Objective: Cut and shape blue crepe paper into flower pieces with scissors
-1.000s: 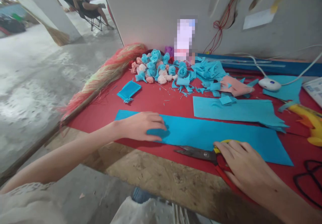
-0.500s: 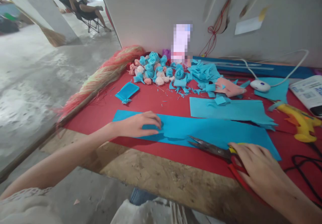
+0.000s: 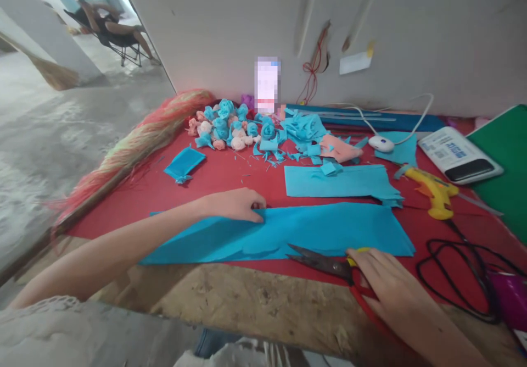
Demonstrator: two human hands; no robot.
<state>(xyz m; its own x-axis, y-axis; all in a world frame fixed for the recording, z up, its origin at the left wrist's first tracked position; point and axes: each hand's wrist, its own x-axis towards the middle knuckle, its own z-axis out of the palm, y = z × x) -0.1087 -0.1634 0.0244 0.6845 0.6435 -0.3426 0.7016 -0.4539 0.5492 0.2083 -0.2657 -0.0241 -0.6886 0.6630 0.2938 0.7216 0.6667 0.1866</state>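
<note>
The blue paper strip [image 3: 308, 227] lies across the centre of the frame on the red-covered bench [image 3: 224, 177]. The left hand [image 3: 234, 205] curls its fingers at the strip's upper edge; whether they pinch it, I cannot tell. At lower right, the right hand [image 3: 387, 279] grips scissors [image 3: 329, 266], blades parted at the strip's lower edge.

Just above the strip lies a lighter blue sheet [image 3: 337, 183], with paper flowers [image 3: 226, 125] and scraps heaped beyond. Right of centre sit a white rounded device [image 3: 381, 143] and a yellow glue gun [image 3: 436, 191], whose black cord [image 3: 444, 295] loops beside the right hand. At far right, a white box [image 3: 457, 155] carries blue characters too blurred to read; the pale wall note [image 3: 356, 64] at upper right shows no legible writing.
</note>
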